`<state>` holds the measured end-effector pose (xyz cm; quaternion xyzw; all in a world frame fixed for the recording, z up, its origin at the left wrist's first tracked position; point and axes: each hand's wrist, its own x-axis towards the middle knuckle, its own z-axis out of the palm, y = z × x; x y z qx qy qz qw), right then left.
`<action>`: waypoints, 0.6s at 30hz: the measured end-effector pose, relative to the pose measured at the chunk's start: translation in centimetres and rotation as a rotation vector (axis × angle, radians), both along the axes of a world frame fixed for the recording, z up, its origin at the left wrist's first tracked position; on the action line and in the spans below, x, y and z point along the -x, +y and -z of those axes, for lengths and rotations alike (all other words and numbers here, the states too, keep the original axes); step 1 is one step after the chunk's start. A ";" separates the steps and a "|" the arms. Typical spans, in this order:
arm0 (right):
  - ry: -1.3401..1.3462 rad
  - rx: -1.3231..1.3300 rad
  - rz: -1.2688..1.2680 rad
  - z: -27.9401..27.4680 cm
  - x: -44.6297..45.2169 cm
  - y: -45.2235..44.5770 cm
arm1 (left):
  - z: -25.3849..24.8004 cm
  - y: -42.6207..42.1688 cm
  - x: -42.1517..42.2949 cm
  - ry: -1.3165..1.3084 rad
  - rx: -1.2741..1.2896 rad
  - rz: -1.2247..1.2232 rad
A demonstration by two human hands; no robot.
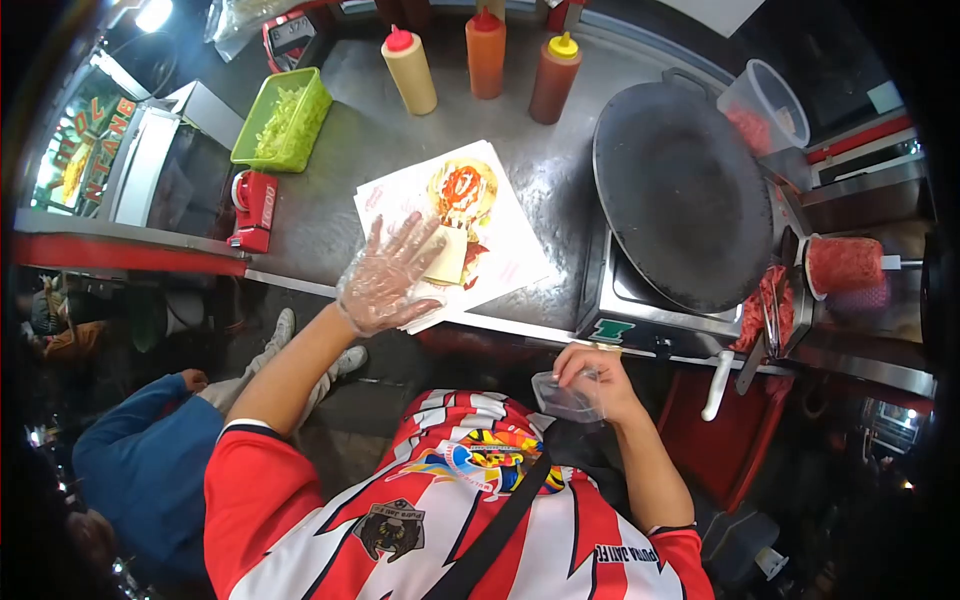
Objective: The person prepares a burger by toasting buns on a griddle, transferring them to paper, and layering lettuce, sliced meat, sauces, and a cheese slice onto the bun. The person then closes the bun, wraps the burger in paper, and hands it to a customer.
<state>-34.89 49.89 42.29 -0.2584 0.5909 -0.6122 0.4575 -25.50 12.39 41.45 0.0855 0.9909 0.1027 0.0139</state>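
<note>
My left hand [392,275], in a clear plastic glove, is spread flat with the fingers apart over the white paper sheets [515,255]. Its fingertips reach the edge of a pale yellow cheese slice [450,255], which lies on a topped bun half; whether they touch it I cannot tell. Beyond it rests the other bun half [463,190], covered with red sauce. Close to my body, below the counter's edge, my right hand [598,378] has its fingers closed on a clear plastic container [565,398]. What that container holds, if anything, I cannot make out.
A green basket of shredded lettuce [285,120] and a red device [253,210] stand at left. Sauce bottles [486,60] line the back. At right are a round black griddle [685,195], a clear tub [765,110] and a white-handled utensil [718,385]. Someone in blue [150,450] sits at lower left.
</note>
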 end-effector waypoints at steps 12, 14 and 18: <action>1.062 -0.320 -0.224 32.1 -9.6 -13.0 | 0.7 -10.3 13.0 0.132 -0.311 -0.008; 1.153 -0.423 -0.189 34.7 -7.8 -16.8 | 2.5 -11.5 18.3 0.008 -0.326 0.112; 1.059 -0.699 -0.292 40.6 -6.2 -20.1 | 3.9 -9.8 24.9 -0.321 -0.304 0.364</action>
